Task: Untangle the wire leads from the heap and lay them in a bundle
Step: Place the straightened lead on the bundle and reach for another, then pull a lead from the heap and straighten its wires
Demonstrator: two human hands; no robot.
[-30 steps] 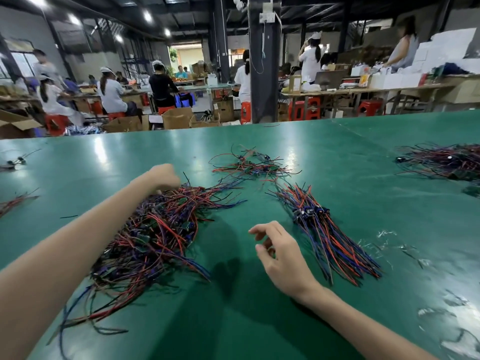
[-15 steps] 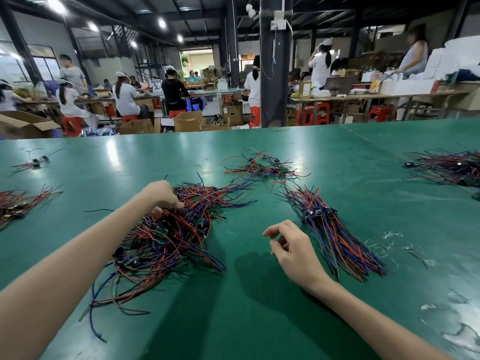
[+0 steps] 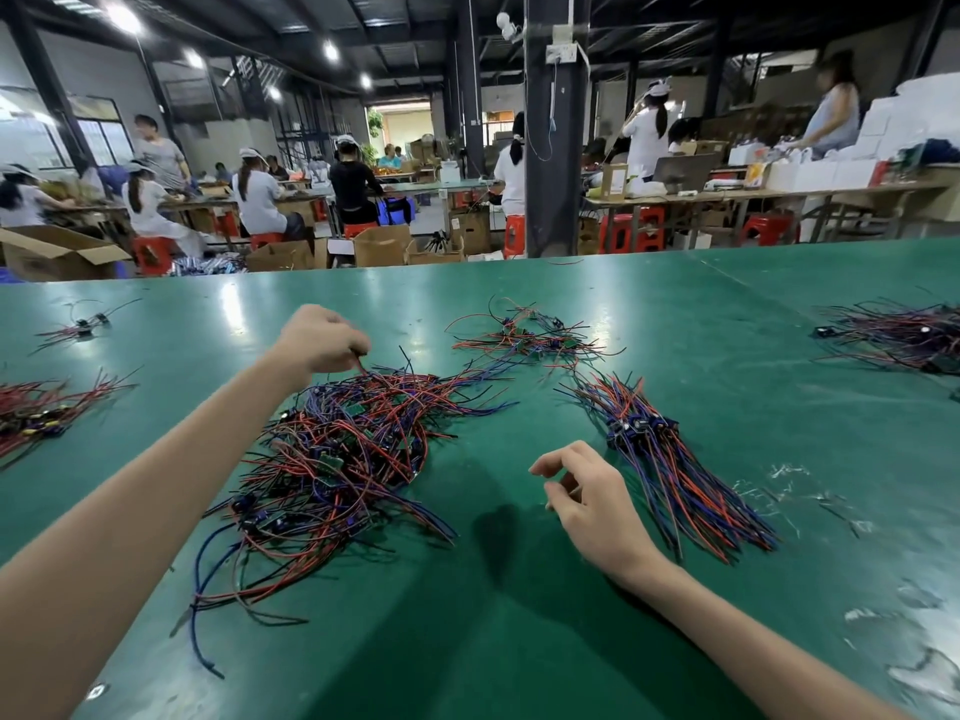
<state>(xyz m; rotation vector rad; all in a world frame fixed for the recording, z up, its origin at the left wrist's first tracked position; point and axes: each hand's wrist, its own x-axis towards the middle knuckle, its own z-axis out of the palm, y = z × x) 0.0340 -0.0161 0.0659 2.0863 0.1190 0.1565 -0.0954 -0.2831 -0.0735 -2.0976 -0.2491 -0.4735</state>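
Observation:
A tangled heap of red, blue and black wire leads [image 3: 343,454] with small green boards lies on the green table [image 3: 519,641], left of centre. My left hand [image 3: 324,339] is raised at the heap's far edge and pinches a red lead that runs down into it. To the right lies a straightened bundle of leads [image 3: 670,470]. My right hand [image 3: 587,498] hovers just left of that bundle with loosely curled fingers, holding nothing. A smaller loose tangle [image 3: 524,337] lies farther back.
Another wire pile [image 3: 904,335] sits at the far right, one more pile [image 3: 36,413] at the left edge, and a few stray leads [image 3: 78,327] at the far left. Scraps of clear plastic [image 3: 800,491] litter the right side. Workers sit at benches beyond the table.
My left hand has lifted from the heap's far edge, drawing a red lead up. My right hand stays beside the bundle. The view has tilted up a little.

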